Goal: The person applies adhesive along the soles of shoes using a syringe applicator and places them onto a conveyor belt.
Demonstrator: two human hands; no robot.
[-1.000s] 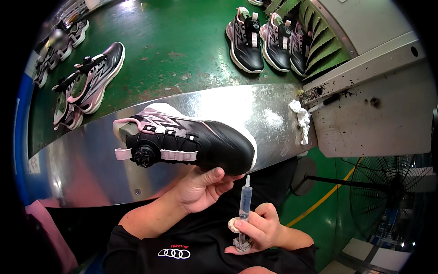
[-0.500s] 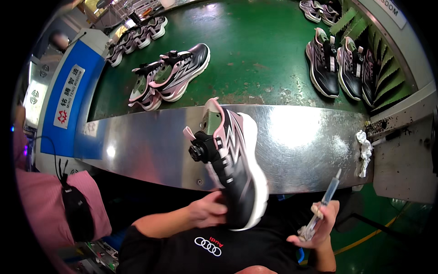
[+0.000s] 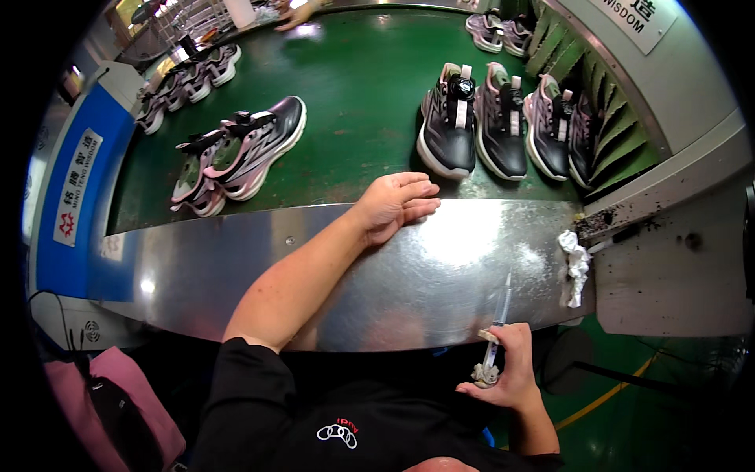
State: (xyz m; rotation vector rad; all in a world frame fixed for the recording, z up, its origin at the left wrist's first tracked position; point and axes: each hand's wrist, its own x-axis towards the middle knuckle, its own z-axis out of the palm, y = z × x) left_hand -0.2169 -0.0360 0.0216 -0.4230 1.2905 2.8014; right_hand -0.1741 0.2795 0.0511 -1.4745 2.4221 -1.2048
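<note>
The left hand, fingers loosely spread and holding nothing, is just beside the nearest shoe at upper centre, which stands upright in a row, toe toward the person, perhaps for keeping order. At lower right, the right hand is closed around a syringe, tip up, apparently keeping the plunger near the thumb. Writing appears on a white label at left, a sign at upper right, and the black shirt.

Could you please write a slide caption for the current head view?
Open left hand near a row of black-and-pink sneakers, right hand gripping a syringe.
</note>
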